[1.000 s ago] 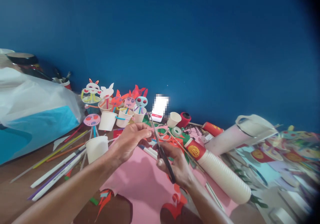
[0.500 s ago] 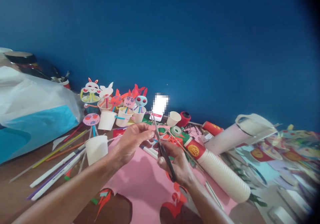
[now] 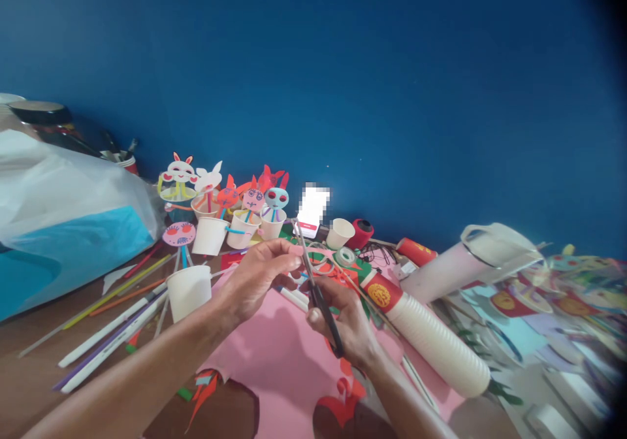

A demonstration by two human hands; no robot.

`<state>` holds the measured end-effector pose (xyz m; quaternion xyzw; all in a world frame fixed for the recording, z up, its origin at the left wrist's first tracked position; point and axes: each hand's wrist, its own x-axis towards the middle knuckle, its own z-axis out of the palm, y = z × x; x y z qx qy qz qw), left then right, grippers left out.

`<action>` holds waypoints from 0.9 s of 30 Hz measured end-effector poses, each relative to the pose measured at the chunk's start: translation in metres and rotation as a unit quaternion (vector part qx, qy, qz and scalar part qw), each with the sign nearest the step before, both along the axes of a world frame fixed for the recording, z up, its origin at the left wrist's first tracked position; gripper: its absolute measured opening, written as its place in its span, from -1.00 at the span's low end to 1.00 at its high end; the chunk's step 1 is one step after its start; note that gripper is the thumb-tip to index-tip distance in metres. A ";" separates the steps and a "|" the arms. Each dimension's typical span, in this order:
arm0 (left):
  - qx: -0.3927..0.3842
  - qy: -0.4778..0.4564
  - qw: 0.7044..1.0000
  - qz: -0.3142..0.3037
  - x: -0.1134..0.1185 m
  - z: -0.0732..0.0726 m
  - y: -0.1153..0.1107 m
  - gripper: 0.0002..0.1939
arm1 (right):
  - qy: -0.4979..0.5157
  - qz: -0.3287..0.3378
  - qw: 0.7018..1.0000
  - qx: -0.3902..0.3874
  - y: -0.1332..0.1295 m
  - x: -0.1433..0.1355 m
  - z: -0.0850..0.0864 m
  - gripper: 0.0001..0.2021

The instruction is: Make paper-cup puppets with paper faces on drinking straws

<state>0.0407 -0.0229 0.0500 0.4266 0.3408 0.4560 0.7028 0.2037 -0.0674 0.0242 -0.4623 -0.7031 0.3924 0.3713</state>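
Note:
My left hand [image 3: 259,276] pinches a small pink paper piece [image 3: 321,253] between thumb and fingers. Black-handled scissors [image 3: 323,311] are in my right hand [image 3: 347,321], their blades pointing up and away, crossing the pink piece just right of my left fingertips. Whether the blades are parted is hard to tell. Beneath both hands lies a large pink paper sheet [image 3: 274,360] with cut-out edges. Red paper scraps [image 3: 343,403] rest on its lower part. A white paper cup [image 3: 189,293] stands left of my left hand.
Cups with paper animal faces [image 3: 242,230] stand at the back left, beside a phone [image 3: 312,210]. Pens [image 3: 112,341] lie at the left. A long stack of cups [image 3: 435,334] and a white pitcher [image 3: 443,272] lie right. A plastic bag [image 3: 73,217] is far left.
The pink piece and my left fingertips have shifted very slightly. My right hand with the scissors is almost where it was.

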 end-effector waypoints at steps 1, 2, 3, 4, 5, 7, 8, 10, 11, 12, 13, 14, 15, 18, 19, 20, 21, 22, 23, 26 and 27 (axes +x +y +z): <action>-0.003 -0.005 1.000 -0.002 0.000 0.000 0.000 -0.93 | 0.003 -0.001 1.000 -0.001 0.000 0.000 0.000 -0.65; -0.006 -0.009 1.000 -0.004 0.000 -0.001 0.000 -0.93 | 0.004 -0.001 1.000 -0.003 0.000 -0.001 0.000 -0.64; -0.009 -0.013 1.000 -0.006 0.000 -0.001 0.000 -0.94 | 0.004 -0.002 1.000 -0.005 0.000 -0.001 0.000 -0.64; -0.010 -0.015 1.000 -0.008 0.000 -0.001 0.000 -0.94 | 0.004 -0.001 1.000 -0.006 0.000 -0.001 0.000 -0.65; -0.011 -0.017 1.000 -0.009 0.000 -0.001 0.000 -0.94 | 0.004 -0.001 1.000 -0.007 0.000 -0.001 0.000 -0.65; -0.011 -0.019 1.000 -0.013 -0.001 -0.001 0.000 -0.94 | 0.004 -0.001 1.000 -0.007 0.000 -0.001 0.000 -0.66; -0.010 -0.019 1.000 -0.016 -0.001 -0.001 0.000 -0.94 | 0.004 -0.003 1.000 -0.006 0.000 -0.001 0.001 -0.67; -0.010 -0.017 1.000 -0.018 -0.001 -0.001 0.000 -0.93 | 0.004 -0.005 1.000 -0.008 0.000 -0.001 0.001 -0.69; -0.011 -0.014 1.000 -0.016 -0.001 -0.001 0.000 -0.93 | 0.005 -0.006 1.000 -0.011 -0.001 -0.001 0.001 -0.70; -0.012 -0.012 1.000 -0.013 -0.001 -0.001 0.000 -0.93 | 0.008 -0.006 1.000 -0.015 -0.001 -0.001 0.000 -0.71; -0.012 -0.010 1.000 -0.010 -0.001 0.000 0.001 -0.92 | 0.011 -0.005 1.000 -0.018 -0.001 -0.001 0.000 -0.71; -0.012 -0.008 1.000 -0.007 -0.002 0.000 0.001 -0.92 | 0.014 -0.003 1.000 -0.021 -0.001 -0.002 0.000 -0.71; -0.013 -0.007 1.000 -0.005 -0.002 0.000 0.001 -0.93 | 0.017 -0.003 1.000 -0.025 -0.001 -0.002 0.000 -0.72; -0.017 -0.008 1.000 -0.002 -0.002 -0.001 0.002 -0.94 | 0.017 -0.006 0.999 -0.035 0.000 -0.002 -0.001 -0.75; -0.018 -0.010 1.000 -0.001 -0.002 -0.001 0.002 -0.94 | 0.017 -0.008 0.999 -0.037 0.000 -0.002 -0.001 -0.75; -0.018 -0.013 1.000 -0.001 -0.002 -0.001 0.003 -0.95 | 0.017 -0.008 0.999 -0.039 0.000 -0.002 -0.001 -0.75; -0.017 -0.016 1.000 -0.002 -0.002 -0.002 0.003 -0.95 | 0.018 -0.008 0.999 -0.038 0.000 -0.003 -0.002 -0.75; -0.017 -0.018 1.000 -0.003 -0.002 -0.002 0.003 -0.95 | 0.018 -0.007 0.999 -0.038 0.000 -0.003 -0.002 -0.75; -0.016 -0.019 1.000 -0.005 -0.003 -0.002 0.003 -0.95 | 0.018 -0.007 0.999 -0.037 -0.001 -0.003 -0.002 -0.76; -0.014 -0.024 1.000 -0.008 -0.003 -0.002 0.004 -0.95 | 0.012 -0.004 0.999 -0.034 -0.001 -0.003 -0.003 -0.79; -0.014 -0.026 1.000 -0.009 -0.003 -0.002 0.004 -0.95 | 0.011 -0.004 0.999 -0.032 -0.001 -0.003 -0.003 -0.80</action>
